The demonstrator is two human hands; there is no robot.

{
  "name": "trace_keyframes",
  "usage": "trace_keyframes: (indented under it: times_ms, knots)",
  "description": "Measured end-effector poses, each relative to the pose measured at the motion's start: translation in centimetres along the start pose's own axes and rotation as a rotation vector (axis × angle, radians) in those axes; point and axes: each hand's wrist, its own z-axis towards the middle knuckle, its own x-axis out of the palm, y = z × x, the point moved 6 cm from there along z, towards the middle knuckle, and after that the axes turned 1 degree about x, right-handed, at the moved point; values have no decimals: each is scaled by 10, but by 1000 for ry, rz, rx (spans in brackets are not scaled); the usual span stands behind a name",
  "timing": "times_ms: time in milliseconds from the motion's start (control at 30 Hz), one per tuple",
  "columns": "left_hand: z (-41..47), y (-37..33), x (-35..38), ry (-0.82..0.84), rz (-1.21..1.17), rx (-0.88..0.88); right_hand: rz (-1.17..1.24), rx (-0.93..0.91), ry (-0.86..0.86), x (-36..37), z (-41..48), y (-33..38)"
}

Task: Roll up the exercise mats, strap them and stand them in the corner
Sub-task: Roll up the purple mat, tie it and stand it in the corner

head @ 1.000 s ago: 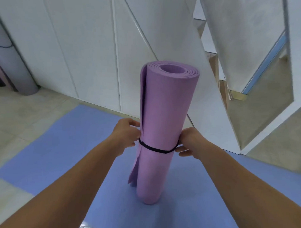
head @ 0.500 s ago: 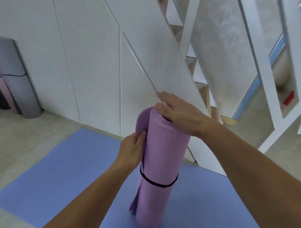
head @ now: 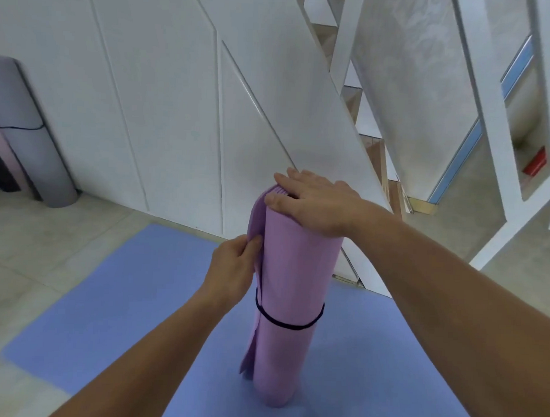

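atop rolled mat (head: 293,271), right hand (head: 314,206), apparently flat

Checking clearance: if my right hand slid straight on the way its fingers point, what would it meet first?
Your right hand lies flat on the purple mat roll, fingers pointing left and away. Past the roll's edge the way looks free until the white panelled wall, though depth is unclear.

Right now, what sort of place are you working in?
Likely an indoor exercise spot beside a staircase: wooden stair treads, a blue mat spread on tiled floor, a strapped grey mat standing against white panels.
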Motion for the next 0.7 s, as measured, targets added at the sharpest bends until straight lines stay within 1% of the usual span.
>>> trace_keyframes:
  times_ms: [67, 133, 200, 267, 300, 333, 400, 433, 467, 533, 567, 633, 700]
  knots:
    - [-4, 12, 1, -1, -20, -10, 5, 30, -3, -3, 1, -1]
    - [-8, 6, 3, 29, -20, -27, 19, 52, 5, -6, 1, -1]
    - [-8, -13, 1, 84, -69, -67, -26, 31, 33, -6, 2, -2]
    - [-2, -38, -2, 118, -197, -92, -58, 6, 43, -7, 4, -2]
    - [2, -52, -2, 118, -231, -91, -6, -2, 22, -9, 6, -2]
    - [7, -63, 0, 116, -220, -84, 127, 8, -11, -14, 10, -3]
    - [20, -77, 5, 106, -110, -102, 428, 38, -74, -24, 19, -11]
    - [25, -81, 7, 103, -59, -151, 492, 64, -72, -28, 24, -16]
    - [30, -83, 8, 108, -21, -228, 472, 101, -37, -30, 29, -22]
    - [35, -88, 5, 113, 31, -373, 346, 200, 88, -29, 35, -37]
    - [36, -93, 2, 105, 36, -428, 327, 260, 155, -29, 36, -43]
    - [34, -102, -3, 88, 12, -517, 395, 336, 249, -30, 35, -46]
    - [29, -111, -9, 88, -16, -604, 442, 333, 275, -40, 36, -40]
